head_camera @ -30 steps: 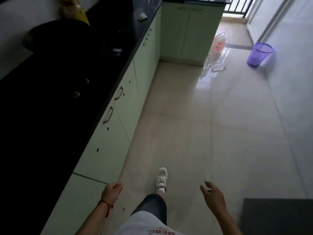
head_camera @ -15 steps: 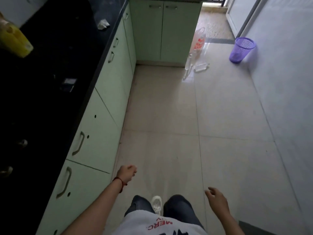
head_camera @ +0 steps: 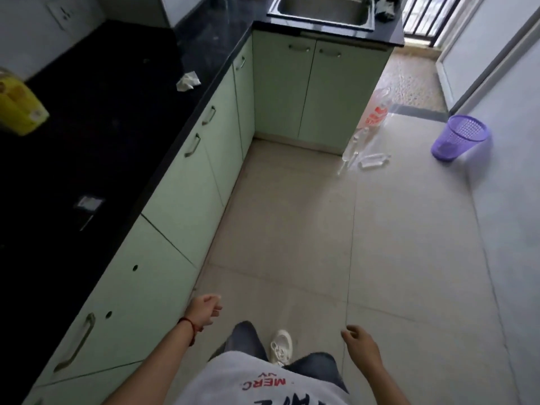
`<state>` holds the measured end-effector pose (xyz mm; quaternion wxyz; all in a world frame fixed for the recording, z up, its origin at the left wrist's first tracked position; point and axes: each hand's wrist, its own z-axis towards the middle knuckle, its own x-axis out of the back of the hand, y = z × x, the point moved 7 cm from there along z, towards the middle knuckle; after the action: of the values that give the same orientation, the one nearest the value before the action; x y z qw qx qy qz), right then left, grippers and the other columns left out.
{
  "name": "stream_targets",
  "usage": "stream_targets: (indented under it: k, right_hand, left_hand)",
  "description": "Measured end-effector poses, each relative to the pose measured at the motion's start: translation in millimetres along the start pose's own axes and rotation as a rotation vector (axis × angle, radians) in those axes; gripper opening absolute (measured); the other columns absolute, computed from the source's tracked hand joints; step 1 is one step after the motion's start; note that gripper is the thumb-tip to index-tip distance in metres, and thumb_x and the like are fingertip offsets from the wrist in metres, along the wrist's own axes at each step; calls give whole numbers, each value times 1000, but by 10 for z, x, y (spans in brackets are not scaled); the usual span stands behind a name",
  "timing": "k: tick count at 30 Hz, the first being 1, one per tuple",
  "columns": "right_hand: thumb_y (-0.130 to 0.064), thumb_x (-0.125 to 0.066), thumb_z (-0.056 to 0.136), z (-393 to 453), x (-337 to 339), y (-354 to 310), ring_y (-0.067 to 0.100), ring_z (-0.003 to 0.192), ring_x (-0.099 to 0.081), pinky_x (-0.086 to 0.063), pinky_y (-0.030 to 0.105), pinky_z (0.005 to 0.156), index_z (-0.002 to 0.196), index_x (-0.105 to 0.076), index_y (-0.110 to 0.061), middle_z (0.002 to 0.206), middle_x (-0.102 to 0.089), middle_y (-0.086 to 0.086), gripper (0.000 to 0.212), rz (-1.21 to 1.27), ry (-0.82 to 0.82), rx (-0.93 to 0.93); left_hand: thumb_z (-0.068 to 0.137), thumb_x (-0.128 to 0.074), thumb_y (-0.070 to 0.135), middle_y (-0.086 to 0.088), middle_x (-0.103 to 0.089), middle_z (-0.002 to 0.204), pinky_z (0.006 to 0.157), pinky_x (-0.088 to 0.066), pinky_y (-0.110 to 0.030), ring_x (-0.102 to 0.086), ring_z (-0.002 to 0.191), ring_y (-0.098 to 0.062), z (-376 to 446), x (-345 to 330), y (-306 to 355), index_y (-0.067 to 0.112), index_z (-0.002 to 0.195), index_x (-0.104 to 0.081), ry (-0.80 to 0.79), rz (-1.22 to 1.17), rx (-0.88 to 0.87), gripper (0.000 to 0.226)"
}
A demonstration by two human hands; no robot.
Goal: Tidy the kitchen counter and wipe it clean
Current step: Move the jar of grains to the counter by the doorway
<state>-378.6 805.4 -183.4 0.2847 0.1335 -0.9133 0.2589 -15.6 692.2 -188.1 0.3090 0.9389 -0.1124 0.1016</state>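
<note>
Counter [head_camera: 96, 135] long axis toward the sink [head_camera: 321, 10]; both hands' fingers loosely curled, empty.

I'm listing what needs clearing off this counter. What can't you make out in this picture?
- Yellow container: head view, cut off by the left edge, label blurred.
- Small flat item on the dark counter: too small and dim to identify.
- Sink: far side cut off by the top edge.
- Dark object beside the sink: blurred, partly cropped.
</note>
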Motion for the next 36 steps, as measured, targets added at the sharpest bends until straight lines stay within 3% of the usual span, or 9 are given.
stream_targets:
  k: [3, 9, 15, 23, 25, 27, 30, 36]
  right_hand:
    - [-24, -49, 91, 391, 140, -715, 27, 117, -53, -40, 31, 93, 126, -50, -6, 127, -58, 14, 39, -44, -28, 84]
    - [-26, -49, 91, 1199, 226, -2075, 28, 114, -55, -42, 32, 91, 125, -51, -9, 126, -59, 14, 38, -69, -46, 232]
    - [-25, -51, 91, 1803, 287, -2942, 27, 116, -55, -41, 32, 94, 125, -52, -8, 126, -60, 14, 39, -111, -52, 219]
    - [-21, -53, 89, 2340, 338, -3834, 29, 107, -60, -43, 31, 87, 121, -54, -5, 119, -63, 16, 36, -144, -109, 239]
    - [-22, -54, 89, 2505, 271, -4051, 29, 105, -60, -44, 32, 87, 120, -54, -5, 118, -63, 16, 35, -174, -146, 247]
    - [-23, -55, 88, 2677, 194, -4327, 29, 103, -61, -46, 36, 90, 120, -55, -5, 116, -64, 16, 36, -234, -186, 271]
    - [-20, -54, 89, 2844, 43, -4938, 30, 106, -60, -47, 40, 94, 121, -55, -3, 117, -63, 18, 36, -297, -264, 350]
    - [-21, -56, 89, 2696, -227, -6611, 26, 102, -62, -45, 29, 77, 117, -60, -8, 109, -67, 9, 31, -375, -380, 699]
  left_hand:
    - [91, -48, 15, -7, -59, 72, 57, -36, -24, -53, 63, -16, 212, 120, 200, 11, 78, -55, 68, -107, 39, 15]
    - [91, -49, 12, -7, -59, 69, 58, -37, -24, -53, 62, -19, 769, 381, 499, -2, 105, -58, 178, -217, 120, 22]
    - [90, -49, 11, -9, -59, 71, 57, -37, -25, -53, 63, -20, 1387, 548, 1251, -7, 109, -57, 207, -281, 147, 28]
    - [90, -50, 13, -2, -60, 70, 53, -39, -23, -53, 62, -14, 2050, 646, 2839, 0, 97, -62, 148, -234, -75, 20]
    - [90, -49, 15, -1, -61, 72, 54, -40, -23, -54, 66, -16, 2149, 729, 3062, 7, 85, -63, 156, -263, -93, 16]
    - [90, -49, 15, 0, -61, 71, 55, -40, -23, -55, 69, -17, 2207, 808, 3169, 16, 71, -59, 185, -283, -96, 21]
    - [90, -49, 14, -1, -60, 69, 55, -39, -23, -55, 68, -18, 2215, 925, 3178, 20, 67, -58, 251, -327, -64, 25]
    - [87, -54, 19, -2, -60, 66, 61, -39, -26, -58, 75, -24, 2013, 1112, 3049, 21, 61, -58, 473, -493, 29, 27]
